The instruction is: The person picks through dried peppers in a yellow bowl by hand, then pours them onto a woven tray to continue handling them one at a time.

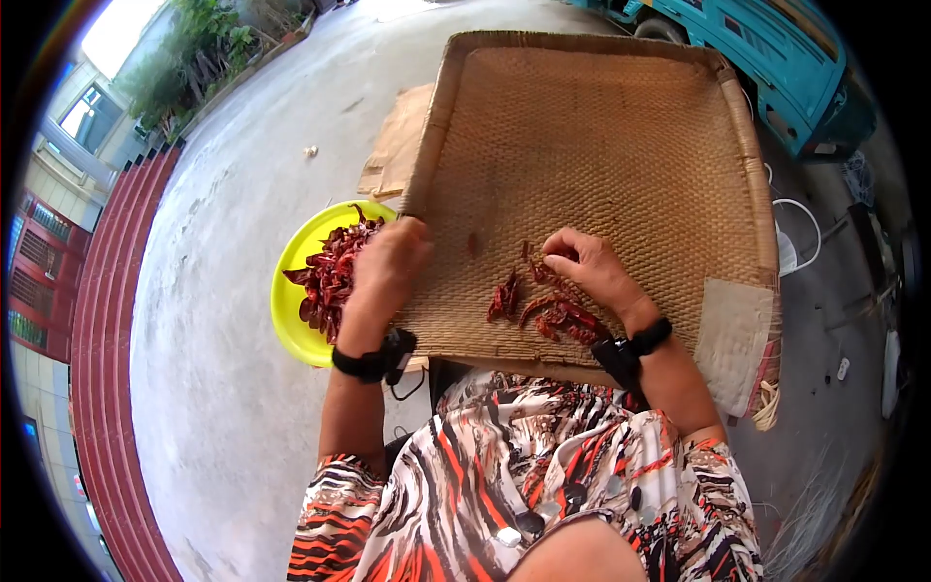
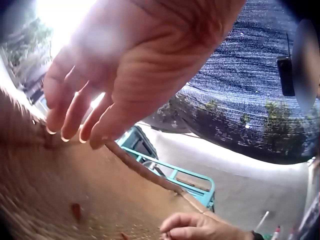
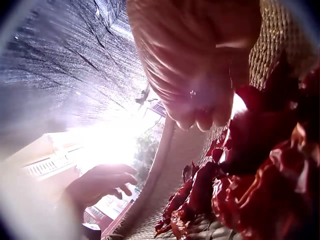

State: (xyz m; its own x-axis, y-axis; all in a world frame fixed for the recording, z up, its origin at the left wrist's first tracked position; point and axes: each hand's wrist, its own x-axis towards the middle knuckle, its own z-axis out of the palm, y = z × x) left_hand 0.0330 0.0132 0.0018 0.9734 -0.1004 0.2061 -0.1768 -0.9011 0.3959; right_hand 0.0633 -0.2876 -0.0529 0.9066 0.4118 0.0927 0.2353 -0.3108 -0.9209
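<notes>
A wide woven tray spans the person's lap, with a small group of dried red chilies near its front edge. Over the tray's left rim, the left hand is blurred; the left wrist view shows this hand with relaxed, bent fingers and nothing in them. Beside it is a yellow plate heaped with dried chilies. The right hand, just above the small group, has thumb and fingertips together around a small dark red piece, partly hidden. Chilies lie close below that hand.
Cardboard lies on the ground beyond the plate. A teal vehicle stands at the back right, and a white bucket is right of the tray. Red steps run along the left. One loose chili piece lies mid-tray.
</notes>
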